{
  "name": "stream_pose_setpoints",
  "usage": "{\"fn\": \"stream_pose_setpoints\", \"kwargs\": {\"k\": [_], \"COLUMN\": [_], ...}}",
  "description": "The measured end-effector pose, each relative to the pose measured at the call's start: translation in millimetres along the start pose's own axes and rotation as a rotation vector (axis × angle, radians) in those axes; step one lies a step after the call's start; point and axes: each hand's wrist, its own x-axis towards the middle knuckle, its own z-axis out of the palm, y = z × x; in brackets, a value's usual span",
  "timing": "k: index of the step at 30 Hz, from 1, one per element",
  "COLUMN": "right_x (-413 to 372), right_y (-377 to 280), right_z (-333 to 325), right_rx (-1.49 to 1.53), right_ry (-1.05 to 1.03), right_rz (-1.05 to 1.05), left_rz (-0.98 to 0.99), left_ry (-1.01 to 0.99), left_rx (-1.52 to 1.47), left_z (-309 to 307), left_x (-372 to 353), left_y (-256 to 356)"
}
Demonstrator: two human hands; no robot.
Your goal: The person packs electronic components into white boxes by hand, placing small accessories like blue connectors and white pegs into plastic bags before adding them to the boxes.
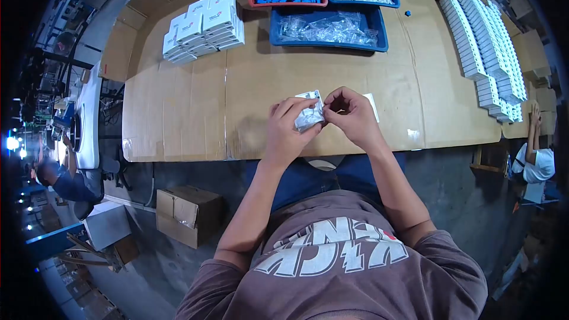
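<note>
Over the near middle of the table, my left hand [288, 125] grips a small white square piece [310, 120] by its sides, thumb and fingers wrapped round it. Something shiny and clear, like a plastic bag, seems to lie on its face. My right hand [351, 117] is closed in a pinch at the right edge of that piece; whatever is between the fingertips is too small to make out. Partly behind the right hand, another flat white piece [371, 107] lies on the cardboard.
Ahead are a red tray [287, 6] of blue parts, a blue tray [363, 5] of white parts and another blue tray [329, 48] of clear bags. White boxes [204, 21] are stacked left, with long rows of boxes [483, 41] right. Other people sit at both sides.
</note>
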Motion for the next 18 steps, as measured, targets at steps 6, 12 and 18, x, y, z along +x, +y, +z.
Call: {"fn": "stream_pose_setpoints", "kwargs": {"k": [6,12,18], "right_x": [1.7,2.3,3.9], "right_y": [-6.1,-6.6,-13.3], "right_z": [-5.2,-17.7,-21.9], "right_rx": [-0.199,-0.188,-0.091], "right_ry": [-0.029,-0.216,-0.362], "right_rz": [0.009,-0.211,-0.095], "left_rz": [-0.254,-0.589,-0.756], "left_ry": [-0.050,-0.278,-0.408], "left_rx": [-0.398,-0.900,-1.196], "left_z": [4.7,-0.4,2.3], "left_x": [-3.4,-4.7,-9.2], "left_y": [-5.1,-12.3,-12.0]}}
